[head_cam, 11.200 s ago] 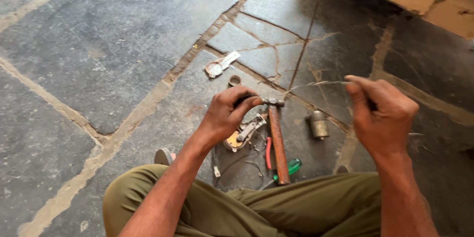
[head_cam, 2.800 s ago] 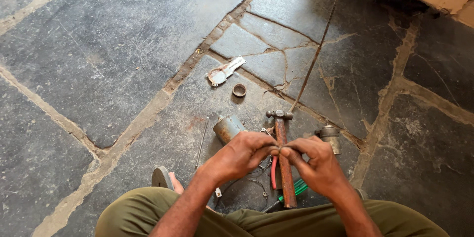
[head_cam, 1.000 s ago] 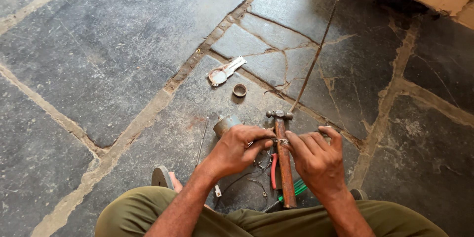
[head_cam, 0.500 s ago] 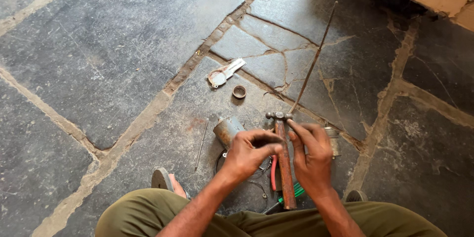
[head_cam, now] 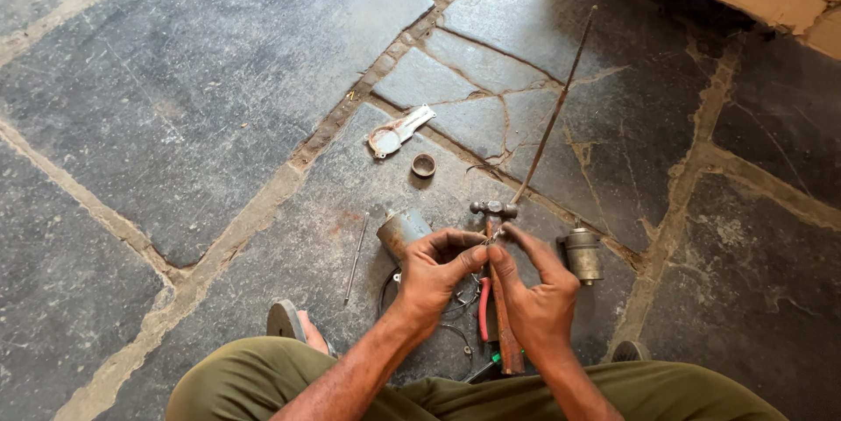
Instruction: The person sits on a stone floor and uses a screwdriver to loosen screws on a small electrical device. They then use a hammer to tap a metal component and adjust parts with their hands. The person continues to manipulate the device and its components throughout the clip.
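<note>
Squatting over a dark stone floor (head_cam: 210,79), the person brings both hands together low in the middle of the view, fingertips meeting above a hammer (head_cam: 496,281) whose metal head points to twelve o'clock and whose rusty brown handle runs back toward the knees. The left hand (head_cam: 434,274) and the right hand (head_cam: 536,298) each have their grip pinched together on a tiny bright piece of wire (head_cam: 492,235) held between them; it is too small to tell more. At ten o'clock from the hands a grey metal cylinder (head_cam: 401,232) lies on its side, touching the left knuckles. At three o'clock a smaller metal canister (head_cam: 583,254) stands upright. A thin long rod (head_cam: 554,114) slants away toward one o'clock. Farther off at eleven o'clock lie a small ring (head_cam: 424,165) and a flat pale bracket (head_cam: 396,134). Red-handled pliers (head_cam: 483,307) rest under the hands beside the hammer.
</note>
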### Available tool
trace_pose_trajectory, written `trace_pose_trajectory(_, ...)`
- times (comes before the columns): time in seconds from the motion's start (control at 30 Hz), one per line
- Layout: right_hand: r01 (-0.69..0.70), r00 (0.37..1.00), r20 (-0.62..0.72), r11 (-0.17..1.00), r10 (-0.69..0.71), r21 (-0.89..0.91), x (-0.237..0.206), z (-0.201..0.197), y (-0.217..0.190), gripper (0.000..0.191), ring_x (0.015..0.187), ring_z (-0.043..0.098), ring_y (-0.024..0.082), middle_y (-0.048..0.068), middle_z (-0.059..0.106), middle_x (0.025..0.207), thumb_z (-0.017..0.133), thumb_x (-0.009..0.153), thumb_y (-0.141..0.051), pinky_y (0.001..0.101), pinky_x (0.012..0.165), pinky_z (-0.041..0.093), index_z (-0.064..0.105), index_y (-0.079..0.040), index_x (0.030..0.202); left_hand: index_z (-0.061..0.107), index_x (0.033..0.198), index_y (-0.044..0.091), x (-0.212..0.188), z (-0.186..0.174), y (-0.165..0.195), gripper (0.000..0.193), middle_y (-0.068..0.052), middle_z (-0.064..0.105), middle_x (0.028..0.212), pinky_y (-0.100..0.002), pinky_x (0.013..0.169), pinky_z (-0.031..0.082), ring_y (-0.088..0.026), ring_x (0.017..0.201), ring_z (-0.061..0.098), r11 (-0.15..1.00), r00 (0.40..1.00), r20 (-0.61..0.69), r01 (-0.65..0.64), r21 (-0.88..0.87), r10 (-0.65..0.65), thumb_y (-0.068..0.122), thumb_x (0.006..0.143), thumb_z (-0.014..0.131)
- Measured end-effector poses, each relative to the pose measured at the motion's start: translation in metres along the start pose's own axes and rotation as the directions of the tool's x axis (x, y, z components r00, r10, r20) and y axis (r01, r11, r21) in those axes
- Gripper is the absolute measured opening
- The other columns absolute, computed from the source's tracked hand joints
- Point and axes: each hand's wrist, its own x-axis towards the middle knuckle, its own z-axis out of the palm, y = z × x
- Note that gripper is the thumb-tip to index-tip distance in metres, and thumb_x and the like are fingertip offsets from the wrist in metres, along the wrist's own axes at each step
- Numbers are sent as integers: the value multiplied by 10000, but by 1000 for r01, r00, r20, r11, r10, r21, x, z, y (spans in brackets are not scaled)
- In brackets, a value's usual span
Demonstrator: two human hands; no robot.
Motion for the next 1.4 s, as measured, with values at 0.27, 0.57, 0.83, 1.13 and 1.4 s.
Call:
trace_pose_trajectory(0.27, -374, 925, 117, 812, 361, 449, -11, 13, 19, 320, 842, 674, 89, 61, 781, 969, 713, 949, -205, 237, 724, 549, 776, 34, 1153, 759, 1034, 5, -1, 3, -3, 186, -60, 784, 965, -264, 816, 603, -111, 877, 723, 992, 998, 7, -65, 107, 64, 91, 879, 816)
trace_pose_trajectory(0.57, -341, 940, 145, 825, 309, 451, -9, 10, 29, 256, 806, 687, 95, 58, 774, 889, 711, 954, -167, 234, 724, 558, 777, 39, 1093, 651, 1060, 54, -6, 16, 18, 325, -3, 708, 927, -226, 577, 581, -40, 690, 663, 942, 995, -90, -11, 335, 44, 107, 802, 842)
trace_pose_trajectory(0.83, -325, 945, 177, 860, 276, 393, -6, 9, 26, 243, 779, 679, 96, 56, 775, 862, 680, 980, -168, 234, 680, 545, 788, 24, 1083, 761, 1259, 103, -13, 21, 21, 355, -24, 662, 1088, -220, 749, 561, -77, 942, 637, 745, 951, 96, -290, 601, 293, 142, 910, 812)
trace_pose_trajectory(1.13, -424, 901, 334, 718, 275, 553, -1, 18, 19, 398, 1071, 722, 155, 114, 723, 1195, 668, 908, -57, 310, 932, 617, 590, -15, 1296, 717, 1213, 44, 10, 10, 20, 338, -51, 768, 1077, -263, 783, 608, -115, 917, 711, 980, 993, -77, -71, 186, 86, 123, 888, 766)
trace_pose_trajectory(1.4, -323, 934, 284, 850, 216, 416, -10, 21, 23, 201, 925, 755, 159, 117, 774, 989, 771, 880, -18, 286, 824, 619, 684, 19, 1058, 703, 1217, -62, 15, 1, 17, 347, -132, 776, 1034, -285, 805, 606, -151, 904, 730, 979, 987, -125, -72, 193, 98, 85, 909, 764)
